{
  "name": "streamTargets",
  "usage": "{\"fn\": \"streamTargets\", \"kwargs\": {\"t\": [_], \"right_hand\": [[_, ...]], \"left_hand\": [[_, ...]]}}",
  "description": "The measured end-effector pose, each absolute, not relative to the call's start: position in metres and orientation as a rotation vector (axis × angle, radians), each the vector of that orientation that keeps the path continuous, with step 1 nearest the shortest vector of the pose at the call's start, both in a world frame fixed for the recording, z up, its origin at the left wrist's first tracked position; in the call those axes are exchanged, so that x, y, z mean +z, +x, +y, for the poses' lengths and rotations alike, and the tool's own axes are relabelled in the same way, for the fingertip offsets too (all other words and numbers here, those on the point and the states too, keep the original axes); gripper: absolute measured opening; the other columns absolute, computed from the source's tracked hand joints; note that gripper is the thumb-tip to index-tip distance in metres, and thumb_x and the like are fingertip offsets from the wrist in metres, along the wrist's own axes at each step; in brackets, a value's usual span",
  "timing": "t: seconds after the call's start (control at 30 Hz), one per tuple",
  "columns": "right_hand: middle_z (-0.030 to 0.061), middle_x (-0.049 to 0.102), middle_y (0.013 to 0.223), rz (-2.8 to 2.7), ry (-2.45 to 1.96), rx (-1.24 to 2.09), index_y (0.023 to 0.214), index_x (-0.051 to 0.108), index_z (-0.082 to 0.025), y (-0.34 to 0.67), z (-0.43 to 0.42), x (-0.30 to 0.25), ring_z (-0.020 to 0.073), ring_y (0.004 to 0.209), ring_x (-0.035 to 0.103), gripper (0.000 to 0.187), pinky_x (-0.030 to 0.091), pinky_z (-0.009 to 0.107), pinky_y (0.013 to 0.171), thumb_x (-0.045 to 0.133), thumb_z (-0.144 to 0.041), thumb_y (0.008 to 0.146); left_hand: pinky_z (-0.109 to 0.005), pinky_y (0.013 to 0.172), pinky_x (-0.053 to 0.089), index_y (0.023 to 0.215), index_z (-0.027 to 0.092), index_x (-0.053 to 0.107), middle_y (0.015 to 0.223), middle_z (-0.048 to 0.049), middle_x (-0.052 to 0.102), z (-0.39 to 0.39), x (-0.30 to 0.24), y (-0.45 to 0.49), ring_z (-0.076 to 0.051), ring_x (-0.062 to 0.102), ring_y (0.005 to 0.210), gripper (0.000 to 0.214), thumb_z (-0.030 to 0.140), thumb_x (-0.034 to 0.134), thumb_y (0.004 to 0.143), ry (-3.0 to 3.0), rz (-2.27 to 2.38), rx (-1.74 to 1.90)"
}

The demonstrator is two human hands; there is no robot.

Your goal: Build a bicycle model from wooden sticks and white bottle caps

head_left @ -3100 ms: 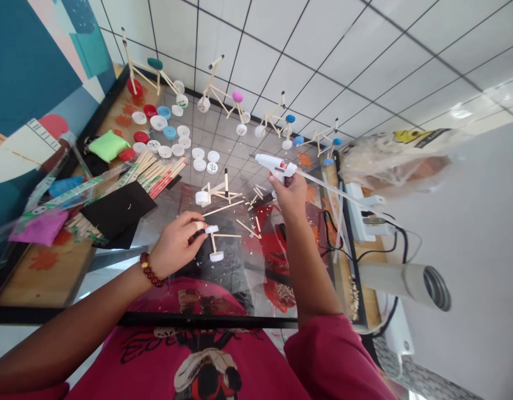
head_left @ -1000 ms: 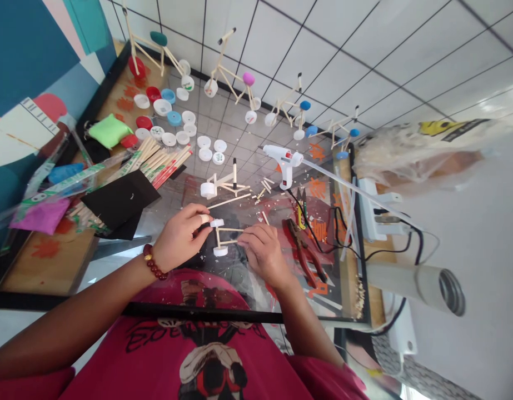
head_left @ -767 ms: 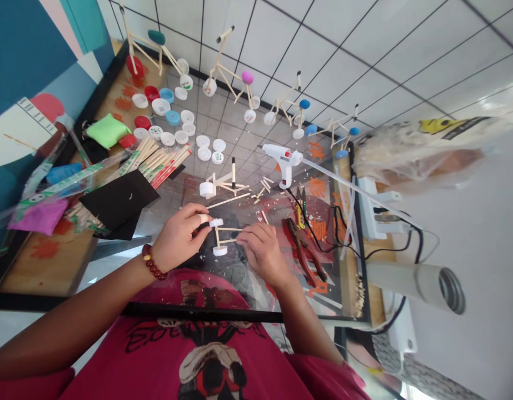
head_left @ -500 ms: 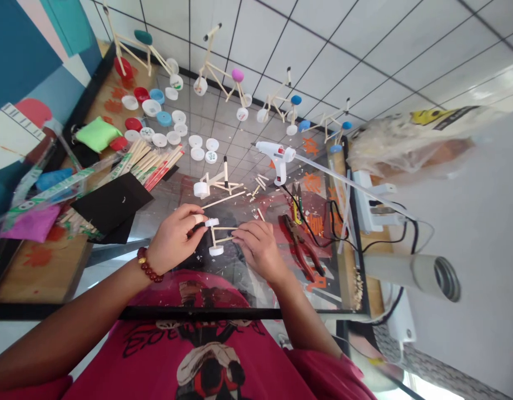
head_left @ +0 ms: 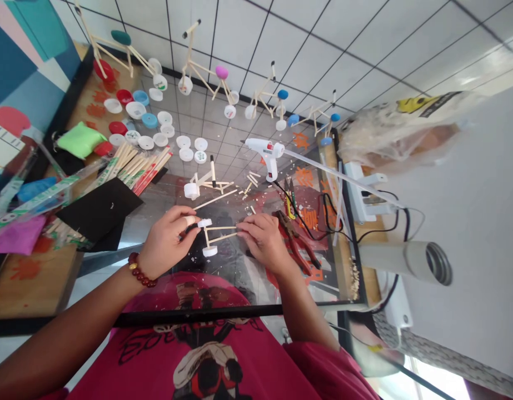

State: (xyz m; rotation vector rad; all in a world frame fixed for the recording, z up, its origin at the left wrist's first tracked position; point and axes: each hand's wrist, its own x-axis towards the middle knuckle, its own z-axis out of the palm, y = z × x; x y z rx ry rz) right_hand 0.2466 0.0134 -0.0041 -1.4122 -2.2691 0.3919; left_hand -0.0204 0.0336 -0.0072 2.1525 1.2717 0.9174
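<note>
A small frame of thin wooden sticks (head_left: 217, 234) with two white bottle caps lies on the glass table (head_left: 239, 278) in front of me. My left hand (head_left: 167, 241), with a red bead bracelet at the wrist, pinches the frame's left end by the upper cap. My right hand (head_left: 260, 241) pinches the sticks' right ends together. A white glue gun (head_left: 265, 153) stands on the glass beyond my right hand, its clear glue stick pointing right.
A second stick-and-cap frame (head_left: 204, 186) lies farther back. Red pliers (head_left: 295, 241) and cables lie to the right. Loose bottle caps (head_left: 156, 125), chopsticks (head_left: 135, 166), black card (head_left: 100, 208) and a green pad (head_left: 79, 140) fill the left. Several finished stick bicycles (head_left: 206, 78) stand along the far edge.
Three seconds ago my right hand held the glue gun up. It now stands on the glass, and that hand has come down to pinch the frame's sticks. My left hand kept its grip.
</note>
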Motion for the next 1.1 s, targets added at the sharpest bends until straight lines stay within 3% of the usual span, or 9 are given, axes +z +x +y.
{"fn": "streamTargets", "kwargs": {"t": [0.27, 0.83, 1.0, 1.1], "right_hand": [[0.0040, 0.069, 0.093, -2.245, -1.371, 0.357, 0.099, 0.072, -0.022, 0.2458, 0.0149, -0.0044, 0.0190, 0.090, 0.061, 0.012, 0.038, 0.037, 0.085, 0.061, -0.018, 0.094], [0.0013, 0.070, 0.089, -2.228, -1.374, 0.378, 0.094, 0.074, -0.027, 0.2463, 0.0166, -0.0087, 0.0166, 0.089, 0.061, 0.018, 0.039, 0.036, 0.086, 0.059, -0.017, 0.095], [0.0027, 0.072, 0.092, -2.195, -1.425, 0.379, 0.097, 0.074, -0.026, 0.2479, 0.0149, -0.0071, 0.0192, 0.092, 0.063, 0.012, 0.039, 0.038, 0.088, 0.062, -0.024, 0.095], [0.0011, 0.073, 0.087, -2.157, -1.485, 0.384, 0.089, 0.073, -0.026, 0.2474, 0.0124, -0.0044, 0.0186, 0.088, 0.064, 0.010, 0.037, 0.039, 0.090, 0.064, -0.027, 0.094]], "left_hand": [[-0.027, 0.075, 0.058, 0.100, 0.016, 0.069, 0.108, -0.0083, 0.066, 0.0333, -0.0076, -0.0207, -0.017, 0.068, 0.093, 0.012, 0.016, 0.062, 0.090, 2.157, 1.278, 0.913], [-0.027, 0.072, 0.058, 0.099, 0.018, 0.069, 0.108, -0.0074, 0.067, 0.0334, -0.0067, -0.0197, -0.015, 0.068, 0.087, 0.011, 0.018, 0.061, 0.091, 2.150, 1.295, 0.907], [-0.025, 0.067, 0.056, 0.100, 0.018, 0.070, 0.108, -0.0076, 0.067, 0.0328, -0.0059, -0.0199, -0.014, 0.067, 0.083, 0.013, 0.018, 0.061, 0.091, 2.148, 1.310, 0.877], [-0.025, 0.067, 0.056, 0.100, 0.019, 0.070, 0.108, -0.0074, 0.067, 0.0329, -0.0060, -0.0198, -0.014, 0.067, 0.083, 0.013, 0.018, 0.061, 0.091, 2.151, 1.316, 0.879]]}}
